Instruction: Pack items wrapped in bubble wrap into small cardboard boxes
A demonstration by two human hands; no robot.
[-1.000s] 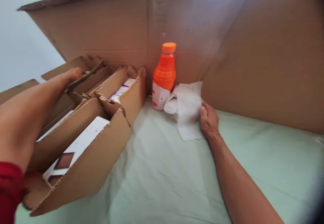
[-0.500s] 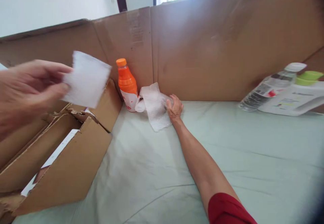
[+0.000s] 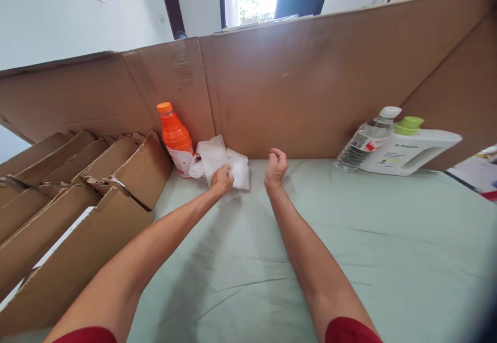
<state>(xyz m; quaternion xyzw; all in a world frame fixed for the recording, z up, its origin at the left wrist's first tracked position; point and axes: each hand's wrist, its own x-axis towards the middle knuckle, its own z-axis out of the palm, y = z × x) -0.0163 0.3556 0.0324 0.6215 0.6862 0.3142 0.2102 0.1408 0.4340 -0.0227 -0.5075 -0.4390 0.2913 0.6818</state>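
My left hand (image 3: 222,179) is closed on a thin white bubble-wrap piece (image 3: 239,169), roughly square. It holds the piece low over a small pile of white wrap (image 3: 213,155) beside the cardboard wall. An orange bottle (image 3: 176,138) with an orange cap stands just left of the pile, its lower label partly covered by wrap. My right hand (image 3: 276,168) is a little right of the pile and apart from it. Its fingers are loosely bent, and nothing shows in them.
Cardboard dividers (image 3: 128,224) form compartments on the left. A tall cardboard wall (image 3: 310,89) runs along the back. On the right, a clear bottle (image 3: 365,138) leans against a white jug (image 3: 411,149) with a green cap. A pale green sheet (image 3: 248,281) covers the surface.
My left hand has carried the white piece from the upper left down to the pile. My right hand has come off the pile, its fingers now more bent. The view has shifted.
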